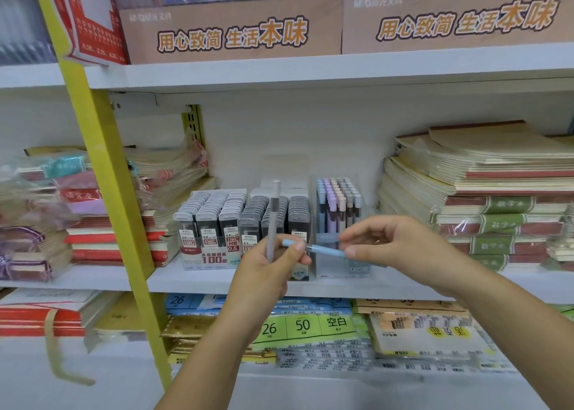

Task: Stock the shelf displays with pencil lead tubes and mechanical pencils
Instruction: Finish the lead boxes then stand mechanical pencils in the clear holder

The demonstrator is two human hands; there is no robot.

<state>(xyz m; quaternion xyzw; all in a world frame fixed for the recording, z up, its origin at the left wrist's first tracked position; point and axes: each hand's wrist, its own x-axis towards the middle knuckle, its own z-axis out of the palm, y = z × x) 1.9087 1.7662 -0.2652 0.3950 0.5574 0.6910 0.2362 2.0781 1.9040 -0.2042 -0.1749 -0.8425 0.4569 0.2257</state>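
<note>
On the shelf (192,280), lead tubes (217,217) fill their display just left of the pencil box (338,211). The left hand (273,266) grips a grey pencil (274,211) upright and thumbs one end of a blue pencil (323,249). The right hand (391,242) pinches its other end, in front of the box.

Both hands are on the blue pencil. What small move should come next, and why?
Probably the right hand takes the blue pencil from the left hand and stands it in the clear pencil display just behind it. Both hands pinch it now; the left also grips a grey pencil upright.
</note>
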